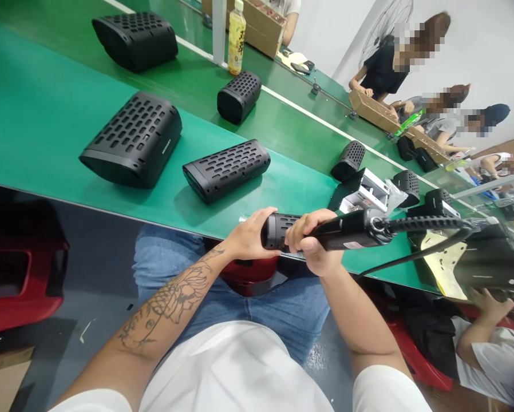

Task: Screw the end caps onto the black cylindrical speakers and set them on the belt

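Note:
At the bench's near edge, my left hand [252,236] is wrapped round the end of a black perforated housing [276,230]. My right hand [315,240] grips a black corded electric screwdriver [354,229], its cord end pointing right. The tool's tip is hidden behind my fingers, so whether it touches the housing cannot be seen. Beyond my hands lies a similar slim housing [229,169] on the green bench top [222,223]. A larger perforated housing [134,137] rests to its left.
Further housings [137,40] [240,97] [349,160] stand along the bench. A yellow drink bottle [237,40] is by a post. White-and-grey parts [366,191] lie right of my hands. The screwdriver's cord [429,224] runs right, where a co-worker's arm [484,332] is close.

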Available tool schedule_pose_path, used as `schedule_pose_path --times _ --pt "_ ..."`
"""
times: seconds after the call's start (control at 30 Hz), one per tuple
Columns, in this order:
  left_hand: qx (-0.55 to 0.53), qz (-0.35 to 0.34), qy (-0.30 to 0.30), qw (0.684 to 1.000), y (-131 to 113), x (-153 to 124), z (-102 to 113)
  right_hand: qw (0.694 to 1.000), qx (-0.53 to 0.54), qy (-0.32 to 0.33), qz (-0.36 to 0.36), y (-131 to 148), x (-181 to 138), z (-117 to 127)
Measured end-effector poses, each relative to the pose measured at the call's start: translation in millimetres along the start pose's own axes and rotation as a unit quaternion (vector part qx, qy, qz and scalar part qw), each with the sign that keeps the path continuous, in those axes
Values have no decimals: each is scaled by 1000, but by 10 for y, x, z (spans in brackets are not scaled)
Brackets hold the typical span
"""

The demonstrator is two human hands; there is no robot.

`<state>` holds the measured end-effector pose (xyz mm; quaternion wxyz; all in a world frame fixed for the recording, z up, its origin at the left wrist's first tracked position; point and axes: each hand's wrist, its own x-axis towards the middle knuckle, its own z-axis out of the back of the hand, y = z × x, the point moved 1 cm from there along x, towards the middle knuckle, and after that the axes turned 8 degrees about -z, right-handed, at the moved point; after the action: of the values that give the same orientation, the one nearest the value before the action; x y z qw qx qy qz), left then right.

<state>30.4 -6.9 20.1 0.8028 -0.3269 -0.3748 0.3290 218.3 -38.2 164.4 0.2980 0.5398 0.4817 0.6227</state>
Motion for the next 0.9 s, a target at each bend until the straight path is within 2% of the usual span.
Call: schedule_pose_path --times 0.17,0.23,0.3,0.37,0.43,0.5,0.57,0.63,0.73,0.8,0.9 --pt "-1 -5 -7 1000 60 22 22 998 -26 -21 -55 -133 -40 28" --pt "7 -3 -15 1000 69 -29 -30 997 -32 -30 -71 -138 -74 25" --pt "40 14 -53 998 21 -179 -171 997 -17 -23 -65 -79 -110 50" --pt "94 34 -127 987 -101 -443 -400 999 16 -18 -45 45 -129 153" --pt "143 25 -194 970 -277 -769 -674 997 30 -62 -19 198 -114 381" --pt "167 -32 -216 961 -456 -1061 -928 987 4 -162 17 331 -54 741" --pt "190 -98 -221 951 -584 -1239 -1104 957 -53 -279 61 394 40 1193" --pt "202 -176 -201 942 -648 -1277 -1195 915 -129 -372 90 365 144 1658" --pt "179 -288 -138 931 -696 -1114 -1191 865 -230 -436 94 196 262 2214" --pt "161 -323 -75 929 -762 -891 -1093 864 -242 -434 82 58 297 2426" --pt "190 -283 67 938 -929 -397 -810 885 -215 -408 66 -83 294 2526"
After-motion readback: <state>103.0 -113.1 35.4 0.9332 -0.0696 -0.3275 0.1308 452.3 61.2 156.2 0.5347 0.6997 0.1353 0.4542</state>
